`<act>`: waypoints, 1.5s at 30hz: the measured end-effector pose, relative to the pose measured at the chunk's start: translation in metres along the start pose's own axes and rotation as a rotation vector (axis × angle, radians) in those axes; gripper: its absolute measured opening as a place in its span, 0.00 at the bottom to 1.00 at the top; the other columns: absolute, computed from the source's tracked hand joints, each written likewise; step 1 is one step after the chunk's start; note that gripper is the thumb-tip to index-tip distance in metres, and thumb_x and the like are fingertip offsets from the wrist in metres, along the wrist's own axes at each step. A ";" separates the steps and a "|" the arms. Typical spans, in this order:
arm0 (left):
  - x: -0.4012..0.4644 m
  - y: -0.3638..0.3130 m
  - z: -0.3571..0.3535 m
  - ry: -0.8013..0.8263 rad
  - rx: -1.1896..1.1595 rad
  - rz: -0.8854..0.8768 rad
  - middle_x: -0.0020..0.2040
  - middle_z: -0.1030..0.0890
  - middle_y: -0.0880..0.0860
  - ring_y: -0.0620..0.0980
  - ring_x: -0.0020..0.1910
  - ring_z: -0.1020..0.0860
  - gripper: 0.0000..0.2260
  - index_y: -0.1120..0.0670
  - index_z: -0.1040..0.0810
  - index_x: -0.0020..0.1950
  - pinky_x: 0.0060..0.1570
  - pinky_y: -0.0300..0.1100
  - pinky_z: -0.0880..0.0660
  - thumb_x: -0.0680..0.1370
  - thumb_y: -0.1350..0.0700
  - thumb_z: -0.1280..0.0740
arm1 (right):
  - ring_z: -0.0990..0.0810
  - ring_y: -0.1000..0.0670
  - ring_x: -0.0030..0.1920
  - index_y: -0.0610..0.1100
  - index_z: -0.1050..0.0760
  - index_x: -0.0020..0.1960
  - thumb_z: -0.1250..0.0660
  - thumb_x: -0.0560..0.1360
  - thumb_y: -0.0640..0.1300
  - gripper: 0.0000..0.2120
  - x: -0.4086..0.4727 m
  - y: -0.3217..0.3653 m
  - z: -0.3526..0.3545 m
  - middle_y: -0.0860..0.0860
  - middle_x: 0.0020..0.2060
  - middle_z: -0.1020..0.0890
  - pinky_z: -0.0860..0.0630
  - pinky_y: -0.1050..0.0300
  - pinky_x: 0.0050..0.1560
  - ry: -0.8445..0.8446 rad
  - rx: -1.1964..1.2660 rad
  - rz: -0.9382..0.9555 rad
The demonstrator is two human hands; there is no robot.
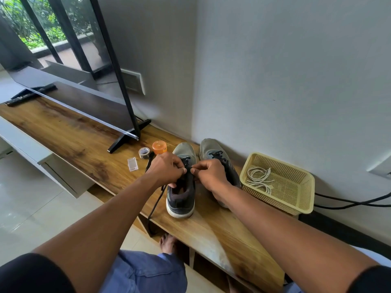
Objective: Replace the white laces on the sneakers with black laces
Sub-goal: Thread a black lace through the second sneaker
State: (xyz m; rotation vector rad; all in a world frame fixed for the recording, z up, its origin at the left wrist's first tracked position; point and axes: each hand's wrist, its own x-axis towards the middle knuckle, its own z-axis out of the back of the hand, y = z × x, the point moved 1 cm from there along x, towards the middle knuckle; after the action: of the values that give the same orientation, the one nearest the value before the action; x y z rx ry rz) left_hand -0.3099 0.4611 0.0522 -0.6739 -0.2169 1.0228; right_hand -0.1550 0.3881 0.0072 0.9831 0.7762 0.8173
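Grey sneakers (182, 182), black lace (155, 205), yellow basket (296, 199)

Grained, faintly glossy brown wooden surface (69, 134); perforated pale-yellow plastic basket (294, 187); matt grey cloth sneakers (182, 187); glossy black television screen (88, 102).

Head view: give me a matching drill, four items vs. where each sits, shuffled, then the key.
Items:
1. white laces
2. orange container
3. left hand
4. remote

Places:
A. far end of the wooden shelf, by the TV
B. in the yellow basket
C. pinching the black lace over the near sneaker
D. just beyond the tape roll

Pairs: 1-B, 2-D, 3-C, 4-A
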 end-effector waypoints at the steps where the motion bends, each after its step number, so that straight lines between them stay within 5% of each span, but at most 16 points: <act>1: 0.000 0.000 -0.001 -0.001 -0.028 0.015 0.38 0.15 0.49 0.47 0.33 0.14 0.07 0.50 0.16 0.42 0.32 0.35 0.20 0.80 0.57 0.28 | 0.14 0.49 0.50 0.50 0.13 0.47 0.23 0.76 0.43 0.03 0.000 0.000 0.000 0.52 0.45 0.13 0.16 0.46 0.57 -0.001 -0.014 0.012; 12: -0.001 -0.005 -0.012 -0.129 0.112 0.047 0.38 0.17 0.45 0.45 0.35 0.16 0.06 0.48 0.16 0.40 0.39 0.47 0.15 0.77 0.54 0.28 | 0.15 0.51 0.52 0.46 0.13 0.55 0.24 0.76 0.43 0.08 -0.007 0.006 0.003 0.50 0.49 0.12 0.20 0.50 0.61 -0.018 -0.221 0.157; 17: 0.002 0.001 -0.009 -0.036 -0.145 0.176 0.41 0.15 0.51 0.48 0.31 0.15 0.07 0.49 0.15 0.42 0.30 0.39 0.19 0.80 0.56 0.27 | 0.15 0.50 0.53 0.45 0.12 0.54 0.25 0.76 0.42 0.08 -0.007 0.010 0.004 0.49 0.48 0.12 0.20 0.49 0.60 0.017 -0.258 0.173; 26: 0.004 0.006 -0.009 -0.001 -0.352 0.255 0.38 0.16 0.58 0.51 0.31 0.17 0.06 0.55 0.13 0.43 0.33 0.43 0.17 0.79 0.60 0.27 | 0.14 0.46 0.50 0.47 0.13 0.52 0.25 0.76 0.41 0.06 -0.003 0.003 -0.002 0.49 0.46 0.12 0.17 0.45 0.58 -0.034 -0.077 0.003; 38: 0.003 -0.007 -0.013 -0.096 -0.081 0.170 0.37 0.14 0.53 0.50 0.32 0.14 0.09 0.52 0.14 0.38 0.36 0.47 0.14 0.74 0.61 0.31 | 0.14 0.47 0.51 0.47 0.13 0.51 0.24 0.76 0.42 0.05 -0.003 0.002 -0.001 0.49 0.47 0.12 0.17 0.45 0.58 -0.037 0.007 -0.032; 45: 0.004 -0.001 -0.017 -0.130 -0.149 0.233 0.36 0.14 0.52 0.50 0.29 0.15 0.08 0.50 0.14 0.38 0.39 0.50 0.14 0.76 0.58 0.29 | 0.15 0.53 0.54 0.50 0.13 0.55 0.25 0.76 0.43 0.09 -0.013 0.009 -0.001 0.53 0.50 0.12 0.20 0.51 0.61 -0.039 -0.229 0.217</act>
State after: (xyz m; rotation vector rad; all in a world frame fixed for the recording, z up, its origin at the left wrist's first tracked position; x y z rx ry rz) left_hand -0.2990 0.4574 0.0395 -0.7810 -0.3362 1.2852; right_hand -0.1637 0.3800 0.0175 0.8844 0.5340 1.0472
